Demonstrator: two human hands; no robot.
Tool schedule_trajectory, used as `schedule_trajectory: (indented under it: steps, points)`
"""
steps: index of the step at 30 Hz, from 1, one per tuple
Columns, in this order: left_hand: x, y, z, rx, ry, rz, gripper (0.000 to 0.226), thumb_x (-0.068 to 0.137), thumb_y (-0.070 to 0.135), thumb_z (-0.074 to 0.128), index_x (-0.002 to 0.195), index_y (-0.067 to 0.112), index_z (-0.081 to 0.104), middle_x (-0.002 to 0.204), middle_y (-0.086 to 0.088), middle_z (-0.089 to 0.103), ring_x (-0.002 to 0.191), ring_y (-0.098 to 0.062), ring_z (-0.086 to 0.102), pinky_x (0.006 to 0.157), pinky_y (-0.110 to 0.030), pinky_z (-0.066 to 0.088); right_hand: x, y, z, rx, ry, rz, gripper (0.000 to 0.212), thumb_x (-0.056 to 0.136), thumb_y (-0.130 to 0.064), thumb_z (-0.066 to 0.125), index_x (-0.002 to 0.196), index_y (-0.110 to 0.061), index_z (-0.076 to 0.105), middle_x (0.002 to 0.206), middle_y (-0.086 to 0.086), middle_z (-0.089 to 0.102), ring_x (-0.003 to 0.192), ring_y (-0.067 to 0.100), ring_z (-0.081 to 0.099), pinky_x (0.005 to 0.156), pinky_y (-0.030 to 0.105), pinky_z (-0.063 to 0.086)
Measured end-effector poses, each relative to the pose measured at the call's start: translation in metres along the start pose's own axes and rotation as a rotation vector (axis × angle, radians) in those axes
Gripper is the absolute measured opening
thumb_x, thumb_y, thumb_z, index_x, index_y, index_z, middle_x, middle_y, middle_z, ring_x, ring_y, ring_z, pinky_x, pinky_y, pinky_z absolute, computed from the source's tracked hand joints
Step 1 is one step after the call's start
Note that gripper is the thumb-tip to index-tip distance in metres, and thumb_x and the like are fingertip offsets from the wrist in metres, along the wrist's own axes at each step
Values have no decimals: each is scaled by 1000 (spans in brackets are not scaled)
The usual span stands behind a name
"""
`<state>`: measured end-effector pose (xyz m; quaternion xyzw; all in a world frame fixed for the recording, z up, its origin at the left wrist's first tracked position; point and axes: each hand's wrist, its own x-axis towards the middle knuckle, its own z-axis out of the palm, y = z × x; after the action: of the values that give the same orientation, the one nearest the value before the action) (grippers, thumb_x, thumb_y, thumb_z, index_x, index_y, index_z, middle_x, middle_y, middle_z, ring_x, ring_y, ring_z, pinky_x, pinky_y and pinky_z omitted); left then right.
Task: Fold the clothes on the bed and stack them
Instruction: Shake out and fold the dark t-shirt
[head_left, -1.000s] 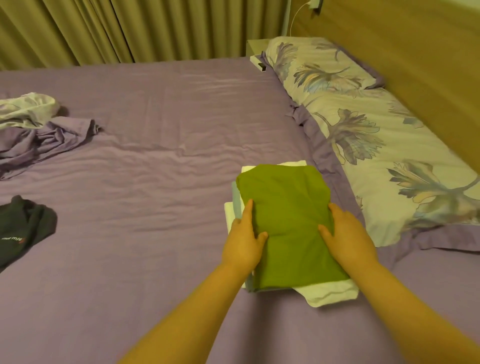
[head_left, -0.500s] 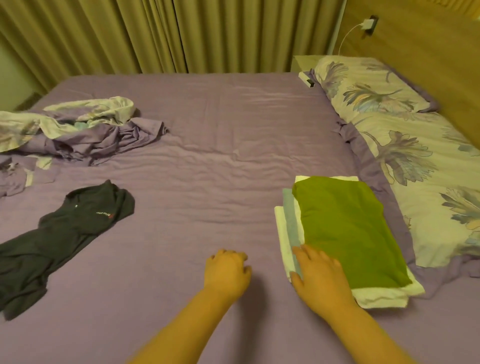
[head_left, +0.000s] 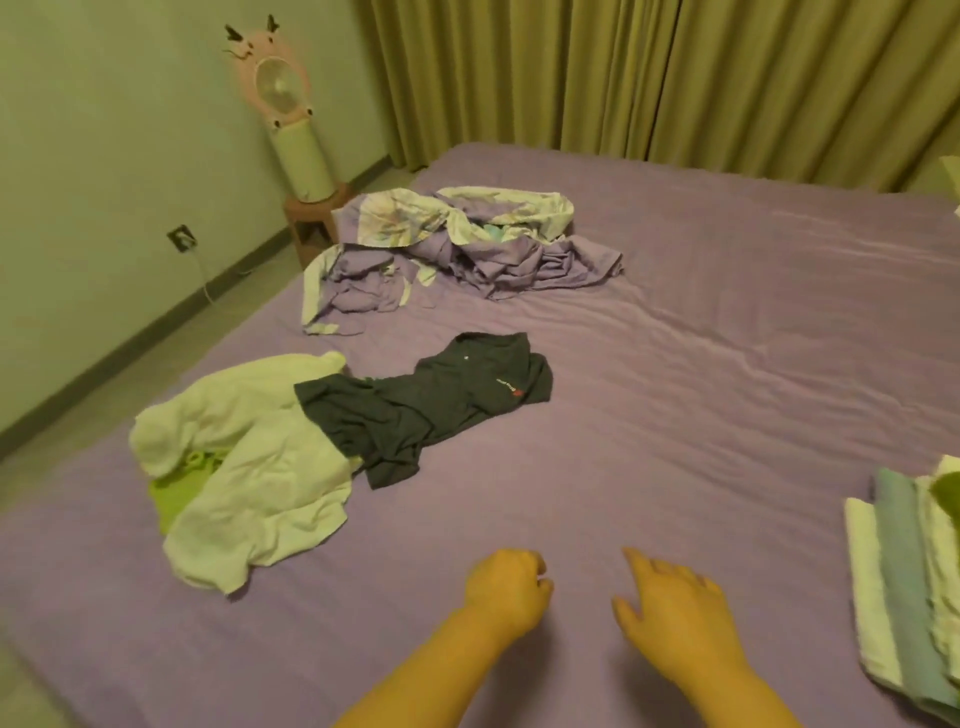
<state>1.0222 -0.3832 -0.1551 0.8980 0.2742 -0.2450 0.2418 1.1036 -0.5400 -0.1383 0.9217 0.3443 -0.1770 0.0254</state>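
A dark unfolded shirt (head_left: 431, 400) with a small red logo lies in the middle of the purple bed (head_left: 701, 374). Left of it, partly under it, is a crumpled white garment (head_left: 249, 467) with a green piece (head_left: 174, 491) showing beneath. The folded stack (head_left: 904, 577) of pale and blue-grey clothes sits at the right edge, cut off by the frame. My left hand (head_left: 506, 587) hovers low over the sheet with fingers loosely curled, holding nothing. My right hand (head_left: 675, 618) is beside it, fingers relaxed and spread, also holding nothing. Both are well short of the dark shirt.
A rumpled purple and floral bedcover (head_left: 457, 249) lies at the far side of the bed. A small fan (head_left: 291, 114) on a stool stands by the wall at the bed's left corner. Curtains (head_left: 649, 78) hang behind the bed. Floor runs along the left edge.
My view has swung left, away from the folded stack. Both hands left the green top of the stack and now hang free over the bare sheet.
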Motion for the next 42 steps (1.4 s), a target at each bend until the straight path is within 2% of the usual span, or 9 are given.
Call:
schedule_trajectory:
  steps: [12,18,21,26,28,31,33,37,42]
  points:
    - [28,-201,-93,-180,194,-188,36,97,33,46,129,21,57,126,-1,61,114,-20,56,93,-27,45,108,-169,-5,-34,-86,-213,60,97,-47,32,150,-26,13,137,-2,46,125,21,44,99,32,35]
    - [89,-265,-148,-243,426,-175,26,94,25,51,111,16,69,117,-5,63,104,-21,58,88,-31,46,176,-230,-3,0,-53,-228,62,95,-44,34,150,-26,12,131,-1,49,121,23,45,94,32,36]
    - [119,-285,-168,-248,539,-141,28,93,22,52,116,16,67,123,-5,59,108,-21,55,92,-31,45,206,-251,-4,25,-28,-235,63,96,-44,35,151,-27,9,132,-1,48,120,23,46,92,32,37]
    - [153,-300,-184,-118,631,-174,49,96,26,50,143,20,39,152,-7,26,137,-25,23,107,-35,33,245,-268,0,73,-3,-241,65,95,-46,38,150,-26,9,127,-2,51,116,21,47,92,32,40]
    - [165,-305,-185,-119,550,-233,58,95,30,53,146,18,31,148,-8,34,134,-29,30,104,-38,36,250,-270,6,88,-17,-239,65,95,-45,39,150,-26,9,125,-2,51,115,20,48,91,31,40]
    - [175,-309,-183,-129,540,-320,32,93,27,52,123,19,58,118,-6,63,109,-28,55,90,-39,47,248,-266,9,85,-52,-238,64,96,-43,40,150,-26,11,128,-2,50,117,21,48,93,31,41]
    - [169,-301,-185,-334,597,-308,20,91,26,56,106,21,69,104,-3,69,100,-26,60,85,-37,49,243,-260,6,123,-66,-221,61,97,-41,39,149,-27,12,131,-1,49,119,22,48,93,31,42]
    - [144,-262,-199,-721,550,-56,11,87,20,66,94,12,67,90,-1,67,89,-19,62,81,-28,48,233,-245,-14,475,-28,-181,58,97,-38,45,148,-26,21,137,-3,47,122,15,47,96,27,42]
    - [99,-208,-233,-715,528,58,12,86,24,67,86,13,63,82,-3,65,81,-20,62,78,-37,52,206,-240,-70,880,146,-282,58,89,-39,60,141,-29,36,131,-16,48,117,0,46,100,21,40]
